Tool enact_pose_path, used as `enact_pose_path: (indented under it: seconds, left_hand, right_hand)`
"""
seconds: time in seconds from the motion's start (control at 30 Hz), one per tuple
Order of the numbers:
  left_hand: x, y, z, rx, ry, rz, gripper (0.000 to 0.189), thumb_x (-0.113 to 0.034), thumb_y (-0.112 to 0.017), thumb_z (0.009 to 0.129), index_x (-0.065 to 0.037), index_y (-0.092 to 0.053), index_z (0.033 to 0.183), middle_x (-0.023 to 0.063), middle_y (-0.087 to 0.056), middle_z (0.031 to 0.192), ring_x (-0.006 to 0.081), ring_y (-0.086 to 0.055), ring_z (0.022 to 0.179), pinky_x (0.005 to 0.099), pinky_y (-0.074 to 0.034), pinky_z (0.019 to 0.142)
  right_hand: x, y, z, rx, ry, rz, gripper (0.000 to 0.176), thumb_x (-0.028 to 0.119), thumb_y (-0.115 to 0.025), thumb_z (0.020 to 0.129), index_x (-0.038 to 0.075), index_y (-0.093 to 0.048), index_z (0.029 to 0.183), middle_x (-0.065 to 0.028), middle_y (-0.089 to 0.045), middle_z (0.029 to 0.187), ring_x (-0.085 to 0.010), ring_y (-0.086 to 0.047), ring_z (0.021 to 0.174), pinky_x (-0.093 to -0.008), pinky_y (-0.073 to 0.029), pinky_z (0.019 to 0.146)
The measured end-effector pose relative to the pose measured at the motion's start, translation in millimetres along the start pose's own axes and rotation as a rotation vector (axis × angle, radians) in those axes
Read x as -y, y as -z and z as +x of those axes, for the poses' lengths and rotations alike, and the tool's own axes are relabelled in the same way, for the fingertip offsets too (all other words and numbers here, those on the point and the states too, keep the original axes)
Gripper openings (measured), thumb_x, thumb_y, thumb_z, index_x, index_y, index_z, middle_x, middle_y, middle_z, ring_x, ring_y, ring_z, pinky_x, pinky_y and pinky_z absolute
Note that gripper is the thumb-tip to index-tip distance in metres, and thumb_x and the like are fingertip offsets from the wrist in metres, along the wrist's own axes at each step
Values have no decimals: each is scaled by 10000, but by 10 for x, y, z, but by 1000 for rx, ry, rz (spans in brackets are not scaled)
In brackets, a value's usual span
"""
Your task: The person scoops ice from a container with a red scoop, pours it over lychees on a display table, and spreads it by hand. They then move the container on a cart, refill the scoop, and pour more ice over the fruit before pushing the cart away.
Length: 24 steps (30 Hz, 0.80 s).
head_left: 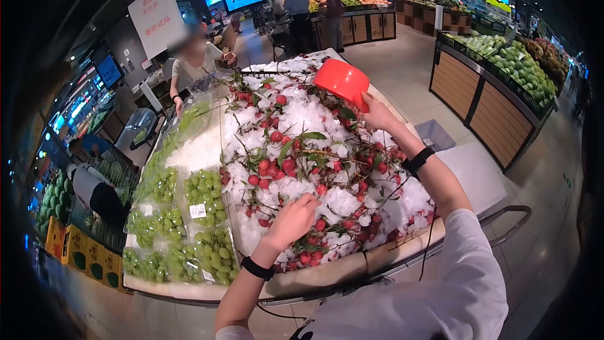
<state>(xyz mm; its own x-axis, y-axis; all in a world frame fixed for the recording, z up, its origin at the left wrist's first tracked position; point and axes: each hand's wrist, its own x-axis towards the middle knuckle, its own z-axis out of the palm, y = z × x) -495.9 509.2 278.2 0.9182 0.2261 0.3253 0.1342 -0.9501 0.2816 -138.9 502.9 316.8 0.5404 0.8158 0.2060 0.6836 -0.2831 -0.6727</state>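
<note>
My right hand (pixel 375 112) is closed round the handle of a red plastic scoop (pixel 343 79), raised over the far right part of the iced display. Crushed ice (pixel 308 116) and red lychees (pixel 270 169) on leafy twigs spread below it. My left hand (pixel 294 219) is low over the near part of the lychees, its fingers curled together. Whatever those fingers may hold is hidden. Clear packs of green grapes (pixel 204 198) lie side by side left of my left hand.
Across the display stands a person (pixel 194 63), one hand near the bagged grapes. A grey crate (pixel 435 135) is beyond the right edge. A black cable (pixel 433 233) hangs near my right side. Wooden fruit stands (pixel 469 88) and several people are farther off.
</note>
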Motion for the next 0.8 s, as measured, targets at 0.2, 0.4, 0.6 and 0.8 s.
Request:
enact_pose_path:
  seconds: [0.2, 0.4, 0.6, 0.8]
  left_hand:
    - [88, -94, 64, -32, 9, 110, 173, -60, -542, 770, -59, -581, 939, 114, -580, 845, 317, -587, 770, 418, -471, 666]
    - [74, 22, 11, -79, 91, 85, 154, -49, -541, 748, -46, -594, 893, 116, -564, 847, 315, -591, 711, 412, -480, 659]
    - [501, 341, 60, -194, -50, 162, 206, -48, -514, 733, -12, -624, 903, 173, -622, 900, 307, -598, 840, 379, -474, 776]
    - [388, 1663, 297, -367, 19, -96, 233, -45, -545, 813, -15, -586, 1040, 118, -606, 1053, 233, -585, 954, 299, -444, 837]
  right_hand:
    - [83, -120, -179, -60, 163, -66, 741, 167, -581, 695, 22, -267, 1350, -298, -585, 928, -371, -594, 875, -402, -461, 807]
    - [80, -211, -346, -298, 197, -159, 737, 146, -586, 707, 48, -255, 1358, -277, -584, 955, -367, -576, 915, -412, -451, 820]
    - [180, 2, -600, -220, 241, -163, 682, 169, -585, 737, 61, -291, 1343, -274, -559, 1027, -400, -547, 951, -434, -432, 825]
    - [255, 397, -1316, -334, 141, 79, 676, 181, -583, 765, 39, -281, 1353, -257, -567, 1052, -379, -563, 951, -383, -426, 829]
